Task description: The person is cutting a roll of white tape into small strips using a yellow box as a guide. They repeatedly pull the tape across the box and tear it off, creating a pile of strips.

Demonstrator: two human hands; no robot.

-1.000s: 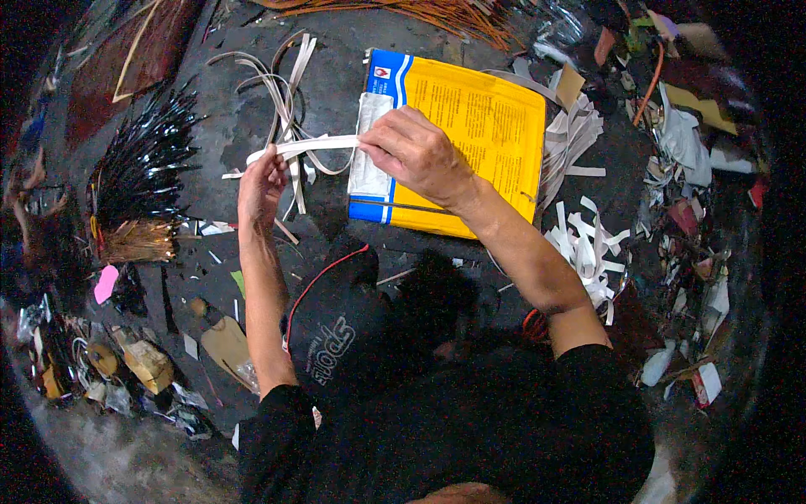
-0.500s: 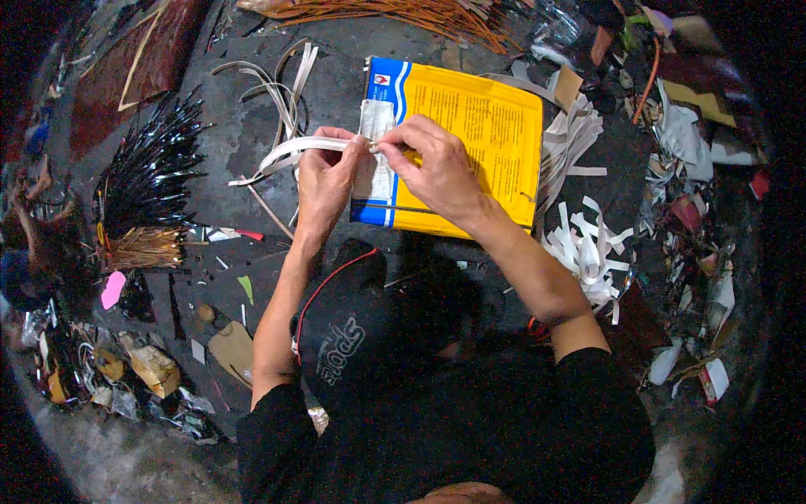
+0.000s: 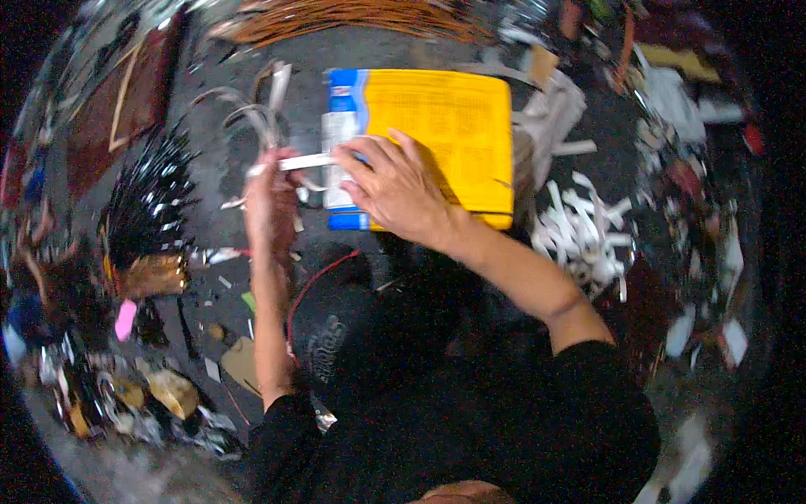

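Where your black shirt [image 3: 495,412] fills the near edge, dark cloth [image 3: 353,302] with a curved red trim lies just beyond it, between your forearms. Your left hand [image 3: 273,197] comes up on the left of that cloth, blurred, its fingers closed on a white strip [image 3: 304,161]; how each finger sits you cannot tell. Your right hand [image 3: 386,181] reaches in from the right, knuckles up, thumb and fingers drawn narrow on the strip's other end. So the strip lies between your two hands, at the fingertips of both, flat and nearly level, its right end over the left edge of a yellow and blue panel [image 3: 453,101]. Your right hand covers part of that panel's blue band and of the white patch [image 3: 337,126] on it; whether the palm touches the panel is hidden. To the right of your right forearm lies a loose heap of white curls [image 3: 579,231], and beyond it a bundle of pale bands [image 3: 554,113] at the panel's right side. On your left, well apart from the hand, a pink scrap [image 3: 126,319] lies below a brush-like black bundle [image 3: 151,202]. Past your left fingertips, loose ribbons [image 3: 262,122] spread over the dark floor [image 3: 306,55]. Farthest out, orange rods [image 3: 353,21] lie across the top, and a dark red board [image 3: 155,84] leans into the upper left.
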